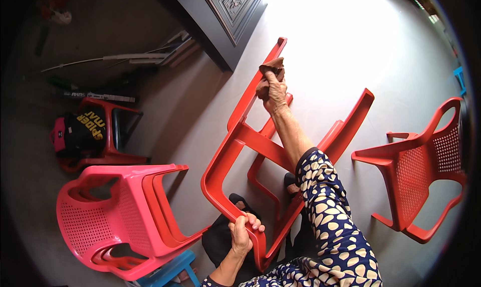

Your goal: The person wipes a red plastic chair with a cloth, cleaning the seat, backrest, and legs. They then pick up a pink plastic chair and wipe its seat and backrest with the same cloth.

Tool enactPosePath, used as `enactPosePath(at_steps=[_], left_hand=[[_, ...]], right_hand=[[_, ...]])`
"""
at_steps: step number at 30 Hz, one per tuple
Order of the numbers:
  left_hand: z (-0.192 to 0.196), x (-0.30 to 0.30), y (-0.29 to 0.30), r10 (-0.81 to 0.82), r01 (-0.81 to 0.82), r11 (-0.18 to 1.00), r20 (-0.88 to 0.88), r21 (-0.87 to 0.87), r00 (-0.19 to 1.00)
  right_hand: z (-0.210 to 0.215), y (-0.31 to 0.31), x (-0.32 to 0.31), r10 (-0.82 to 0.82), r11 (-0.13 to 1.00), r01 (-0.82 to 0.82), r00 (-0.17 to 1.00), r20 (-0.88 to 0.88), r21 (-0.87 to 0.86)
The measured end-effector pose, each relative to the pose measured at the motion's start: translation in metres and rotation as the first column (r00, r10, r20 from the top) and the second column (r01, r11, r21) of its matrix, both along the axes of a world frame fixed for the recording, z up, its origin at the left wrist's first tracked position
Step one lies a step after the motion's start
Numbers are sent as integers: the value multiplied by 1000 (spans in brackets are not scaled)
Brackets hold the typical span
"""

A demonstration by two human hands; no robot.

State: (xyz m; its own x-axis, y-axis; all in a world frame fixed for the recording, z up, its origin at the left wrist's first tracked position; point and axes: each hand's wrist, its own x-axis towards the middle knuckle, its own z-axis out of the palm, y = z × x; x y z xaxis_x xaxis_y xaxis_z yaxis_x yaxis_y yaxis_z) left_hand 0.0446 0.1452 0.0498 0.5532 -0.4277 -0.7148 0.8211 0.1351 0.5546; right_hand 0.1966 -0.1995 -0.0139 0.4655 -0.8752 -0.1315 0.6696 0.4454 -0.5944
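Observation:
A red plastic armchair [263, 145] is tipped over in front of me, its legs pointing away and up the view. My left hand [241, 235] is wrapped around its curved near edge, by the armrest. Farther out, my right hand [275, 91] grips a crumpled brown cloth [273, 66] and presses it against one of the chair's long legs. Some of the cloth is hidden under the fingers. My feet show partly through the chair's frame.
Pink and red armchairs [133, 207] stand stacked at left, beside a blue stool [175, 268]. Another red armchair [411, 169] stands at right. Behind the stack, a black bag [85, 131] rests on a red chair. A dark panelled door [220, 26] stands at the far side.

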Motion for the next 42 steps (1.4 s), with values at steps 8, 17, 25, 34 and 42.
enactPosePath(at_steps=[8, 17, 25, 34, 42], left_hand=[[-6, 2, 5, 22, -22, 1000, -10, -13, 1000], [-10, -8, 5, 33, -36, 997, -36, -74, 999], [-7, -9, 4, 36, -39, 994, -30, -103, 999], [-12, -11, 6, 66, -70, 992, -42, -108, 997], [-25, -15, 7, 59, -60, 993, -11, -102, 998]], right_hand=[[14, 85, -41, -162, 708, -460, 633, -758, -535], [43, 86, -59, -629, -119, -482, 713, -310, -868], [51, -23, -43, -761, 54, -695, 437, -480, -717], [45, -72, -29, -835, 91, -694, 338, -434, -715], [56, 44, -50, -758, -71, -753, 467, -455, -654]])
